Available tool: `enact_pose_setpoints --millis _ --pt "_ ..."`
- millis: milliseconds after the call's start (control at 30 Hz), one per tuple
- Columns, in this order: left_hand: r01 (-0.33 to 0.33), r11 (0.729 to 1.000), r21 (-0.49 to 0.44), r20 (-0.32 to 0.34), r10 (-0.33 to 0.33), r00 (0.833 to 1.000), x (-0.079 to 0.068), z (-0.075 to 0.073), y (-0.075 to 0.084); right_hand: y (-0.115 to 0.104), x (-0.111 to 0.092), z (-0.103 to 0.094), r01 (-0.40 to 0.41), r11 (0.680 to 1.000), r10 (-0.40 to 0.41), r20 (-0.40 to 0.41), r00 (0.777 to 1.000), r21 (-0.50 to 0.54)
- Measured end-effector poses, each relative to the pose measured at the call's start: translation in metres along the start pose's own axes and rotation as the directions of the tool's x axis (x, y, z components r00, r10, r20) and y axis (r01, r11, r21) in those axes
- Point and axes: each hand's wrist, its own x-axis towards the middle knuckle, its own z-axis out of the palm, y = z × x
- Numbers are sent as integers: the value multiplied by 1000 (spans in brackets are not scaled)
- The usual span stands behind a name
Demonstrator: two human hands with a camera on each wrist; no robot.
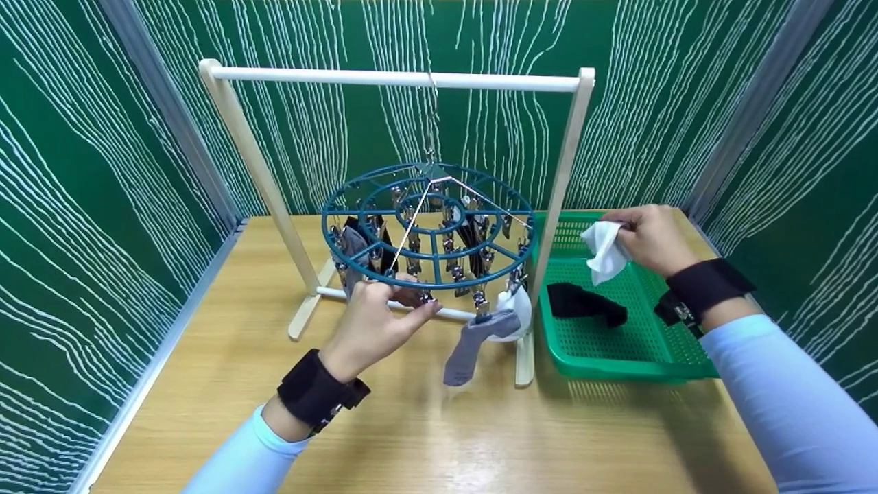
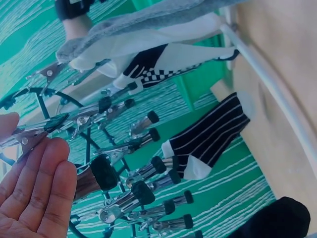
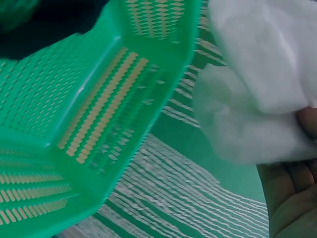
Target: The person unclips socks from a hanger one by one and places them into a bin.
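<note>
My left hand [image 1: 367,326] is at the front rim of a round dark-teal clip hanger [image 1: 432,256]. Its thumb and fingers pinch a metal clip [image 2: 29,139], and no cloth shows in that clip's jaws. Just right of this hand, a grey sock [image 1: 473,343] hangs from another clip, with a white sock [image 1: 520,309] behind it. Over the green basket [image 1: 597,348], my right hand [image 1: 655,240] grips a crumpled white sock [image 1: 605,250]; the right wrist view shows its loose folds [image 3: 267,64]. A black sock [image 1: 586,304] lies in the basket.
The hanger hangs from the white bar [image 1: 329,75] of a wooden stand [image 1: 254,165], whose right post is beside the basket. Farther back hang a striped sock [image 2: 213,136], a checkered sock [image 2: 158,74] and a dark grey sock [image 1: 353,247]. Green panels surround the wooden table [image 1: 411,425].
</note>
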Motion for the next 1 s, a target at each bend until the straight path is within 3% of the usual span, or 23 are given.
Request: enact_pose_setpoints --millis 100,300,533,1000 --pt "-10 1000 4 -6 10 1000 0 0 0 10 4 10 41 999 -41 30 999 7" --pt "-2 1000 9 -4 2 1000 -1 -1 0 28 4 33 -5 998 15 157 987 -61" --pt "24 1000 -2 14 -24 1000 -1 -2 0 47 0 58 4 989 35 266 963 -146" --pt "40 999 -2 31 -40 999 0 -1 2 56 -8 102 57 977 34 415 909 -204"
